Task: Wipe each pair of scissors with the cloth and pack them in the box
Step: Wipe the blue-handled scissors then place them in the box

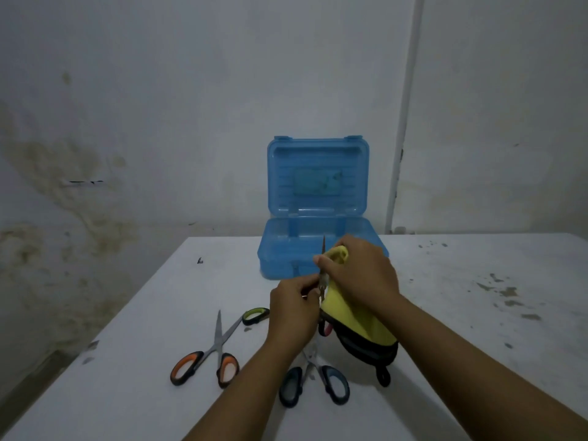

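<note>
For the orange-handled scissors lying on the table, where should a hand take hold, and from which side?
Best by the handles. The orange scissors lie flat with both loops nearest the person and the blades pointing away, crossing the green-handled pair. Coming from the near side, probably with the left hand, would keep fingers off the tips and clear of the crossing.

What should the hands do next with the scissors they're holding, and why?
Probably keep drawing the cloth along the blade: the right hand has it pinched round the held scissors, steadied by the left hand, tip up. The box behind stands open and looks empty; three pairs lie unpacked on the table.
</note>
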